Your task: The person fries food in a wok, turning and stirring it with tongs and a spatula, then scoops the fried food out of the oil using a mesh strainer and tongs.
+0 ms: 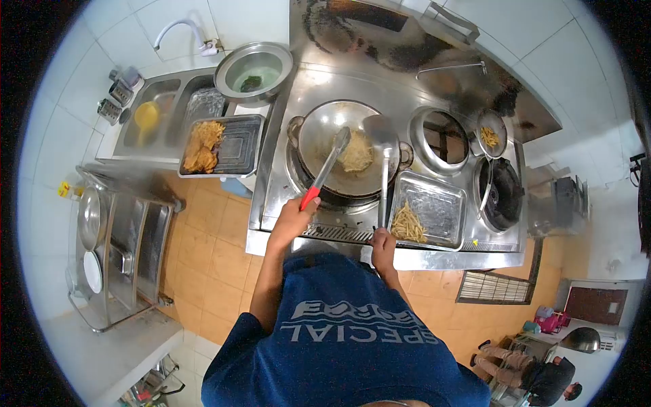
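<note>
A large wok (319, 125) sits on the stove with pale food (356, 154) frying in it. My left hand (295, 218) is closed on the red handle of metal tongs (328, 165), whose tips are over the wok beside the food. My right hand (383, 245) grips the long handle of a metal ladle (386, 178); its broad head is at the wok's right side. Right of that handle, a metal tray (444, 203) holds a heap of pale strips (408, 224) in its near left corner.
Left of the stove, another tray (239, 146) holds browned fried food. Behind it are a metal basin (234, 68) and a double sink (152, 115). A strainer (498, 146) with fried strips rests at the right burner. A person (529, 373) is at the lower right.
</note>
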`<state>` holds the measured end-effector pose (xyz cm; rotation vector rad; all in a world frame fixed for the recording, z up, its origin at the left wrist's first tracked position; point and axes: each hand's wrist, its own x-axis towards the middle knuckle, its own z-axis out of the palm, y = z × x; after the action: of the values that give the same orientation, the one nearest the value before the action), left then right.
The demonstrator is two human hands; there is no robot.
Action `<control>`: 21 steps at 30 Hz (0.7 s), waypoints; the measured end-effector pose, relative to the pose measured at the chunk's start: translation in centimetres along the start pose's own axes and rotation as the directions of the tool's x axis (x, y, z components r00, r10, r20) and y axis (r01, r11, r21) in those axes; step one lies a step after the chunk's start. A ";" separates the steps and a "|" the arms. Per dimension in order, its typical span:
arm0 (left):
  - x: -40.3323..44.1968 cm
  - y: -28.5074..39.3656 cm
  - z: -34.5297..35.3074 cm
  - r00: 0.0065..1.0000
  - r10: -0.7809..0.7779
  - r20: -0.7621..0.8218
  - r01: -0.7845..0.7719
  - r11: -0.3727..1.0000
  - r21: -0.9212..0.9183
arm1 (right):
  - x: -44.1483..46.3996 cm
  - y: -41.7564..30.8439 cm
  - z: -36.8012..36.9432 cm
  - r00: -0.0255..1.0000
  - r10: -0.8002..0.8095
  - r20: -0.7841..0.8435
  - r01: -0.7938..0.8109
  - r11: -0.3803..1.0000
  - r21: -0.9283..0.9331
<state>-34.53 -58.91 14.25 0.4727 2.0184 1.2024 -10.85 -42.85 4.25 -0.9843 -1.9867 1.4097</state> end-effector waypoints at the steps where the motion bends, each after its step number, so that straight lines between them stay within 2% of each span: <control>1: -0.2 0.4 -0.1 0.999 -0.032 0.021 0.033 0.998 -0.050 | 0.1 0.3 0.0 0.999 -0.006 0.032 0.008 0.998 -0.056; 3: -0.2 0.4 0.0 0.997 -0.058 0.042 0.062 0.993 -0.098 | -0.1 0.2 0.0 0.998 0.040 0.038 -0.035 0.993 -0.112; 5: 0.0 -0.6 0.1 0.997 0.051 -0.056 -0.053 0.998 -0.022 | 0.1 -0.4 -0.1 0.995 0.082 0.051 -0.072 0.983 -0.169; 6: -0.2 0.0 -0.2 0.997 0.051 -0.059 -0.052 0.998 -0.022 | 0.2 -0.8 -0.3 0.999 0.033 0.031 -0.029 0.994 -0.101; 8: -1.0 1.1 -0.7 0.995 -0.092 0.039 0.097 0.978 -0.184 | 0.0 -1.1 -0.5 1.000 -0.007 0.008 0.008 0.999 -0.036; 11: -0.2 -0.2 -0.5 0.995 -0.066 0.068 0.079 0.974 -0.212 | 0.1 -0.8 -0.4 0.996 -0.052 -0.069 0.055 0.997 0.045; 14: -0.3 0.3 -0.1 0.999 -0.008 0.053 0.015 0.991 -0.135 | 0.4 0.0 -0.4 0.998 -0.049 0.041 0.055 0.986 -0.155; 15: -0.3 0.3 0.1 0.998 -0.006 0.056 0.013 0.991 -0.135 | 0.2 -0.4 -0.4 0.998 -0.049 0.038 0.055 0.986 -0.156; 17: -0.3 0.3 0.4 1.000 0.018 -0.014 -0.018 0.999 -0.034 | -0.1 -2.2 -0.1 0.999 -0.030 0.045 0.042 0.956 -0.292; 18: -0.5 0.5 0.4 1.000 0.014 -0.019 -0.014 0.999 -0.037 | -0.1 -2.4 -0.1 0.998 -0.031 0.052 0.045 0.956 -0.291; 20: -0.8 1.0 0.1 0.996 -0.083 0.041 0.090 0.972 -0.218 | -0.5 -2.6 0.0 0.998 -0.065 0.000 0.065 0.990 -0.125; 21: -0.7 0.6 0.1 0.995 -0.087 0.043 0.095 0.971 -0.219 | -0.7 -2.5 -0.1 0.998 -0.061 0.003 0.060 0.990 -0.127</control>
<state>-34.02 -59.01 15.00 0.2857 1.8311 1.3336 -11.04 -43.84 6.60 -0.9703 -2.1092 1.2629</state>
